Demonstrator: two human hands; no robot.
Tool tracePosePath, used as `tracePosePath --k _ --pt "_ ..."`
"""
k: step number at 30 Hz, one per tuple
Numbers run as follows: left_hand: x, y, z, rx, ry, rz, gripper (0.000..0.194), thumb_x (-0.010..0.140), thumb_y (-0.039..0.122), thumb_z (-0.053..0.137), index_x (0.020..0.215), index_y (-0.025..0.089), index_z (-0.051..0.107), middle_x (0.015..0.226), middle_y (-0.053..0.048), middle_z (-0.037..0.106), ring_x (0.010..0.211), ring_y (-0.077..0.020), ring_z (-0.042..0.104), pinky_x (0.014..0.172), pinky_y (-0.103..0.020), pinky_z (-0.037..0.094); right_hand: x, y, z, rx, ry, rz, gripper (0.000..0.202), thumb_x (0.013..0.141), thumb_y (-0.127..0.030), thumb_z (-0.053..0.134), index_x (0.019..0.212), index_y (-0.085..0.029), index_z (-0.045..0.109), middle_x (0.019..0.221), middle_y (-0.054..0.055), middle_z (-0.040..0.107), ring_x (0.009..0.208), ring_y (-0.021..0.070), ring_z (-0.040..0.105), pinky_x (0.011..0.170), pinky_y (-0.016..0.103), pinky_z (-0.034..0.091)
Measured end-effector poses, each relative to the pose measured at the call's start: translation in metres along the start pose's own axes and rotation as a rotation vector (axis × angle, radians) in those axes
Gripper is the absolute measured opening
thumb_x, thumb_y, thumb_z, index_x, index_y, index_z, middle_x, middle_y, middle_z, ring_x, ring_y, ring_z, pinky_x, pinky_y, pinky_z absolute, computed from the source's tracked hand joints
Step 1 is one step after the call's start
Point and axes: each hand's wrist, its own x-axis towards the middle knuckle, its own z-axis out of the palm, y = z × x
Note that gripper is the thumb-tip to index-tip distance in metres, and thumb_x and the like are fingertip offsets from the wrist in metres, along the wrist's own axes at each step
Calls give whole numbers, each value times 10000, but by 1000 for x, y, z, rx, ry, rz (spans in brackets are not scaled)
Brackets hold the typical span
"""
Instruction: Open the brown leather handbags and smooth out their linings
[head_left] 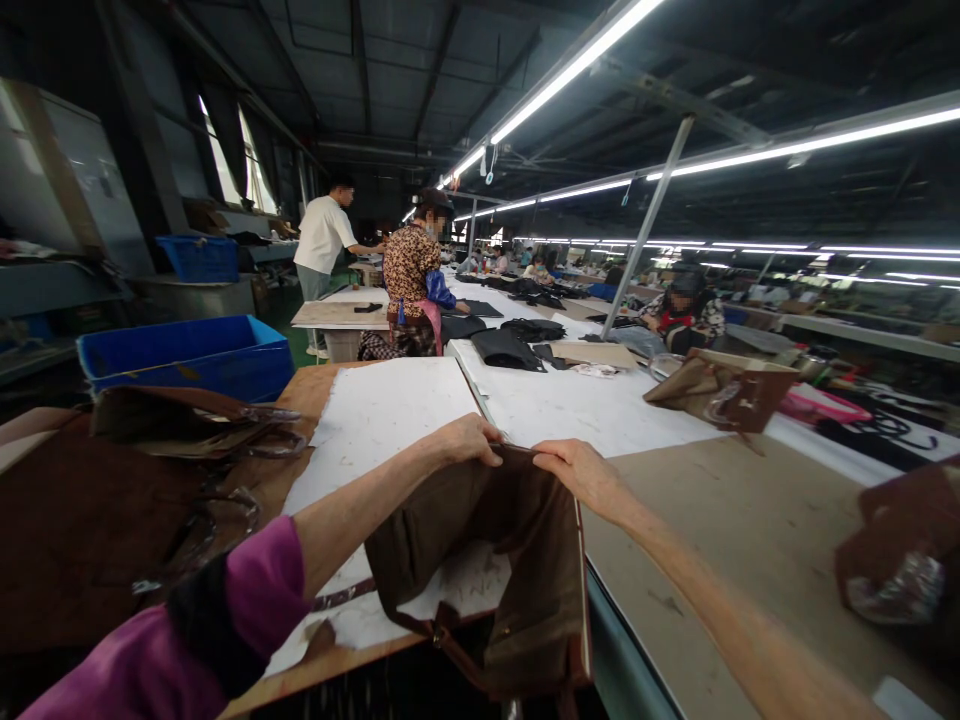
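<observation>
A brown handbag (547,560) stands at the near edge of the worktable, its mouth towards me and its lining showing. My left hand (469,440) pinches the far rim of the bag between thumb and fingers. A short way to the right, my right hand (581,470) grips the same rim near its corner. A brown strap with a small metal fitting crosses the bag's near side. White paper-like material shows through the bag's opening. The fingers on the far side of the rim are hidden.
More brown bags (67,530) lie at left, before a blue bin (187,355). Another brown bag (720,390) stands at right on brown board (697,530). Black pieces (510,348) lie farther along the white tabletop (397,400). Co-workers (412,270) stand and sit beyond.
</observation>
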Motion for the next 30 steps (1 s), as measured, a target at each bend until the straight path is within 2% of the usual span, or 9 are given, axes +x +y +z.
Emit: tracePosePath --k 4,9,14,18,23,27,30 --pt "0 -2 2 -85 6 -10 256 538 139 596 785 145 662 583 35 590 540 -111 503 508 -196 379 7 -2 2 34 -19 -17 232 767 -310 420 659 -180 579 606 -17 536 596 125 459 564 223 311" --pt "0 -2 4 -37 25 9 244 532 154 608 771 142 659 563 44 561 531 -100 478 506 -197 352 16 -2 8 176 -86 -31 265 765 -331 416 680 -162 602 565 -29 495 551 110 413 523 213 290" --pt "-2 -2 4 -35 16 90 205 585 235 617 759 135 657 555 44 537 521 -86 446 488 -191 309 17 -3 9 116 -61 -14 279 765 -341 412 592 -162 538 503 -44 402 521 99 377 501 209 255" --pt "-3 -3 4 35 54 177 218 673 304 556 747 128 661 549 39 520 526 -79 426 495 -189 298 15 -5 9 53 -11 -9 283 770 -353 407 586 -172 520 505 -41 406 527 102 386 507 212 254" --pt "-5 3 6 349 158 233 202 716 270 511 685 133 656 498 37 474 519 -86 414 488 -191 294 12 -7 10 -13 16 -15 313 788 -375 391 604 -179 552 513 -31 432 538 108 404 505 219 250" --pt "-8 10 13 688 259 232 244 765 262 466 679 134 654 616 -21 586 621 -134 517 576 -213 371 13 -12 7 -153 28 26 328 810 -383 377 649 -191 589 567 -9 516 576 120 464 520 219 271" --pt "-8 11 17 846 291 202 268 796 284 434 745 153 661 733 -58 632 730 -182 568 661 -253 416 17 -20 5 -308 0 52 281 806 -366 403 761 -210 633 731 28 617 713 157 541 594 232 316"
